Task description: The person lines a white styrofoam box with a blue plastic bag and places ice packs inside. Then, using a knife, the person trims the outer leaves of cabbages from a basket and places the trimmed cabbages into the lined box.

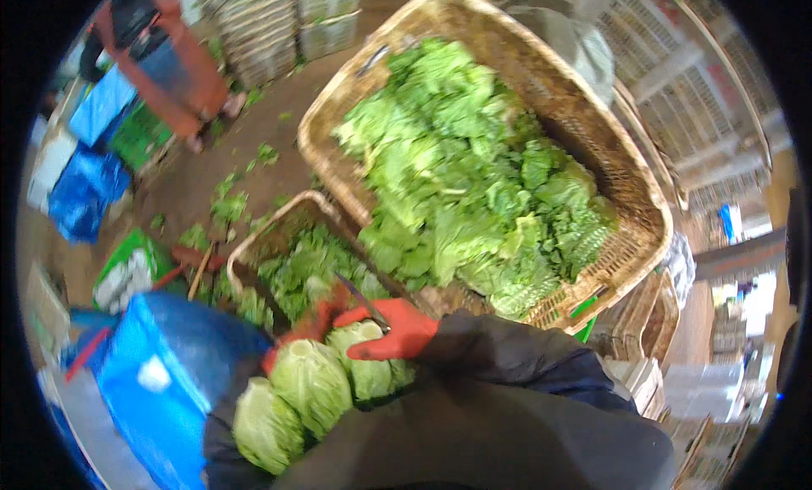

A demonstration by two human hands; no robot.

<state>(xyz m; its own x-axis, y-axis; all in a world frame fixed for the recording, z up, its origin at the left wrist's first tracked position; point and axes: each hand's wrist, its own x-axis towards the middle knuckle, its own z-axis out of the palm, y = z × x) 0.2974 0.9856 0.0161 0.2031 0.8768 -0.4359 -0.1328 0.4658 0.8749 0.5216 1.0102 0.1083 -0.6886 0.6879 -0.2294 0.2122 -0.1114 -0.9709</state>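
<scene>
Three trimmed heads of leafy lettuce or cabbage rest in front of my body: a left head (268, 426), a middle head (312, 385) and a right head (371, 372). My right hand (399, 328), in a red glove, grips a knife (361, 299) whose dark blade points up and left. Its fingers lie over the top of the right head. My left hand (317, 318), also in a red glove, is blurred on the far side of the heads. The left forearm curves around them; whether the left fingers grip anything is unclear.
A large dirty plastic crate (656, 217) of loose green leaves (457, 172) stands ahead. Beside it is a smaller leaf-filled crate (236, 261). A blue plastic-covered container (184, 357) is at left. A person in orange (184, 77) stands upper left; stacked crates (685, 77) are at right.
</scene>
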